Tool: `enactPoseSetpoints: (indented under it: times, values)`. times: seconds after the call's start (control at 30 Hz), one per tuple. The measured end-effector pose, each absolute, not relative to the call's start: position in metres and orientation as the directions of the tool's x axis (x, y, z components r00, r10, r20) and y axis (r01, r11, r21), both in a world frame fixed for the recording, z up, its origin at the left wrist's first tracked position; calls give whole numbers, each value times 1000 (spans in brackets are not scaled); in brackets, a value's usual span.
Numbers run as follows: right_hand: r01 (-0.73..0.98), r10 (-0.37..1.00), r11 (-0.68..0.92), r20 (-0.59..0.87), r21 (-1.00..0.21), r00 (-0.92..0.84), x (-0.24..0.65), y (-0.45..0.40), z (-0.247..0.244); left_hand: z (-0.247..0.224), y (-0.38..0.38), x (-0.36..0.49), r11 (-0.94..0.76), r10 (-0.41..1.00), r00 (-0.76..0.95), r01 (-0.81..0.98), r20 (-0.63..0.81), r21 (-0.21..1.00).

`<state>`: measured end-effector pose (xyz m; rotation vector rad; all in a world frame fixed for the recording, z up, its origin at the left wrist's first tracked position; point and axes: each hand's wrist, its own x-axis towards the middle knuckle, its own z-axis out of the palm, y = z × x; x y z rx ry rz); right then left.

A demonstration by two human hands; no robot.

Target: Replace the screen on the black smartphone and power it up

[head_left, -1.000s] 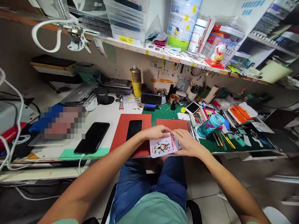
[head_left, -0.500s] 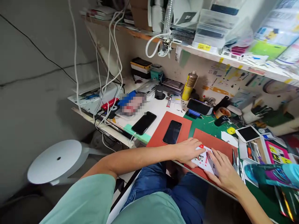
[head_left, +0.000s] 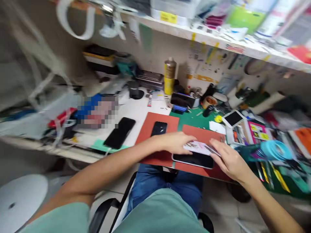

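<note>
Between my two hands is a white printed case with red and black markings (head_left: 198,147). My left hand (head_left: 178,142) grips its left end, fingers closed round the edge. At its right end my right hand (head_left: 227,158) holds it between thumb and fingers. Just below the case, a black-screened phone with a light edge (head_left: 194,159) lies on the right red mat (head_left: 216,133). Another dark phone (head_left: 159,128) rests on the left red mat (head_left: 148,131), partly behind my left forearm. The picture is blurred by motion.
A black phone (head_left: 120,132) with a white cable lies to the left. At the back stand a yellow spray can (head_left: 169,76) and a propped phone (head_left: 182,101). On the right are a blue bottle (head_left: 274,150), tweezers and a small white device (head_left: 233,118). A shelf (head_left: 218,43) hangs above.
The view has swung to the right. My hands have lifted the printed case and tilted it, and the black-screened phone beneath it now shows.
</note>
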<state>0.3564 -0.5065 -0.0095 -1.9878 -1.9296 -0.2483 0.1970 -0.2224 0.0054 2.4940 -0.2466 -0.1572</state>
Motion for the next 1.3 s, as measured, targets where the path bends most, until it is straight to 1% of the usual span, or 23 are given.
enactPoseSetpoints:
  times: [0.03,0.07,0.1,0.13,0.23,0.3,0.4,0.47,0.6,0.67,0.73,0.87,0.93,1.03,1.1,1.17,1.2,1.23,1.27,1.3]
  values:
    - [988,860,-84,492,-128,137,350,-511,-4,9,-214,204,-779,-211,976,-140,-45,611]
    - [978,800,-151,563,-145,207,343,-516,-2,11,-206,212,-765,-214,976,-146,-33,627]
    - [969,772,-184,586,-164,246,336,-521,-2,12,-199,220,-753,-212,977,-154,-14,639]
    - [965,786,-189,562,-180,259,328,-524,-5,11,-194,227,-747,-199,980,-157,8,647]
    - [980,920,-112,354,-167,166,309,-526,-21,4,-186,240,-720,-111,988,-154,108,677]
    - [989,958,-98,260,-113,125,306,-521,-31,-2,-185,241,-702,-76,980,-182,181,689]
    - [994,978,-106,179,-12,107,313,-511,-36,-8,-185,233,-718,-119,960,-260,254,645]
    - [995,991,-73,117,61,66,319,-506,-32,-9,-184,224,-747,-172,953,-290,249,598]
    - [984,1000,27,-14,175,-25,326,-496,-21,-13,-181,213,-800,-238,957,-291,168,525]
    - [975,996,74,-57,209,-63,326,-492,-18,-16,-181,211,-815,-258,957,-291,135,501]
    - [970,994,102,-70,219,-89,325,-488,-18,-18,-181,211,-824,-270,956,-289,111,488]
    - [979,997,67,-36,192,-61,330,-479,-17,-16,-184,208,-841,-280,956,-289,89,458]
    - [984,1000,4,9,178,-6,338,-470,-12,-12,-186,205,-851,-278,957,-287,85,439]
    - [977,989,-132,92,165,118,350,-456,-1,-7,-189,205,-860,-249,963,-270,106,432]
    - [957,960,-243,181,158,214,353,-451,6,-5,-190,208,-858,-213,967,-253,139,447]
    - [934,913,-328,302,143,274,350,-454,7,-6,-191,213,-853,-148,973,-215,174,475]
    - [932,897,-337,347,131,276,346,-459,6,-6,-191,216,-850,-110,976,-191,189,492]
    - [943,897,-313,363,114,254,341,-464,3,-7,-191,219,-846,-75,977,-169,201,506]
    - [962,914,-258,344,90,213,336,-469,-1,-7,-192,222,-841,-45,977,-151,210,519]
    - [981,942,-187,295,58,162,331,-474,-5,-8,-192,224,-834,-22,975,-140,221,534]
